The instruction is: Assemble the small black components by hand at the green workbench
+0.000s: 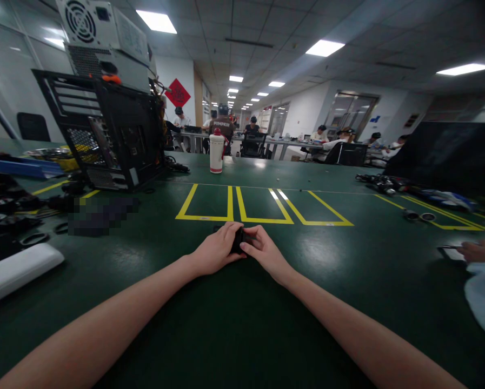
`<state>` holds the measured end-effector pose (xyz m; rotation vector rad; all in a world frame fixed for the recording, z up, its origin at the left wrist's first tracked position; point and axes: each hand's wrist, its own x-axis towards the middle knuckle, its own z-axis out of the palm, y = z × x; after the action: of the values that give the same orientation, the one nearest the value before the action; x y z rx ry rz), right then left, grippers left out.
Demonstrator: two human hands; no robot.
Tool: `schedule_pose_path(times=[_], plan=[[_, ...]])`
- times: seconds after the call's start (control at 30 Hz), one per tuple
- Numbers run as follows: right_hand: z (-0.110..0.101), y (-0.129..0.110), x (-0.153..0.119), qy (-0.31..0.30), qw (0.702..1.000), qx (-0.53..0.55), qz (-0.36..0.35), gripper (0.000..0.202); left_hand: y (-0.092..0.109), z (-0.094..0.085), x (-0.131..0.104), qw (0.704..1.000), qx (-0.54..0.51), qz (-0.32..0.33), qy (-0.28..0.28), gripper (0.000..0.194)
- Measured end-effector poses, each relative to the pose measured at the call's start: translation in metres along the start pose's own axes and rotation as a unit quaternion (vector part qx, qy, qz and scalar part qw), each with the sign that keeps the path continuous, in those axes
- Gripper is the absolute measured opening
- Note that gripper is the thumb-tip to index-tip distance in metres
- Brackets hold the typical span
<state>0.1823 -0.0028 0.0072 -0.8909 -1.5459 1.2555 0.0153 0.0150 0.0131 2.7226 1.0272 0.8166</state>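
Note:
Both my hands meet around a small black object (pixel 238 240) in the middle of the green table (pixel 242 324). My left hand (pixel 220 246) wraps over it from the left, its fingers covering most of it. From the right, my right hand (pixel 264 251) pinches its edge between thumb and fingers. Too little of the object shows to tell its kind. Just beyond my hands lie yellow tape outlines (pixel 266 220) on the tabletop.
A black computer case (pixel 120 135) with power supplies (pixel 104 38) on top stands at the left. A white bottle (pixel 216 154) stands at the back. Loose parts and a white bar (pixel 21 273) lie left. At the right edge, another person's hand (pixel 481 252) holds a flat object.

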Motion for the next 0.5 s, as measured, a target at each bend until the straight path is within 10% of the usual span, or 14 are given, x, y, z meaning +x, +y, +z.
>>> schedule_pose_path(times=[0.5], plan=[[-0.0018,0.0028,0.0037,0.007,0.999,-0.033,0.013,0.031,-0.0013,0.0018,0.0006,1.000,0.008,-0.004,0.001,0.062]])
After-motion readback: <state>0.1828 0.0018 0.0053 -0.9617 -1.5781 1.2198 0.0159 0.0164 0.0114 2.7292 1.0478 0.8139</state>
